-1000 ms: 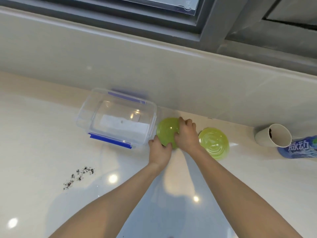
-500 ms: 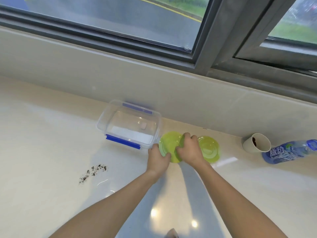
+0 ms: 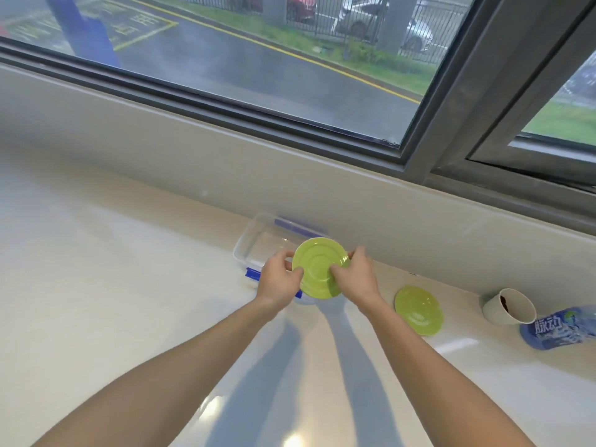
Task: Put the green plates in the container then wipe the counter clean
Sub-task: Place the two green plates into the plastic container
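While both hands hold it up off the counter (image 3: 129, 301), one green plate (image 3: 317, 264) hangs tilted toward the camera, its ringed face showing; the left hand (image 3: 280, 280) pinches its left rim, thumb on the near face and fingers curled behind, and the right hand (image 3: 354, 279) clamps the right rim the same way, thumb laid across the lower part of the face. Directly behind and below the plate sits the clear container (image 3: 254, 250) with blue clips — open-topped, its right part hidden by the plate and the hands, so the plate is above its near right corner rather than inside it. A blue latch (image 3: 253, 274) shows at the container's near edge, just left of the left wrist; another blue strip runs along its far rim by the wall.

To the right, well apart from the held one, a second green plate (image 3: 418, 309) lies flat on the counter; beyond it a white paper cup (image 3: 508, 306) lies tipped on its side with its mouth toward the camera and a dark smear inside; just beside the cup, a blue-labelled bottle (image 3: 558, 327) lies on its side at the picture's right edge. Both forearms stretch in from the bottom, throwing two grey shadows on the glossy pale surface; above the low wall, a dark-framed window (image 3: 416, 150) looks onto a wet road, grass and parked cars.
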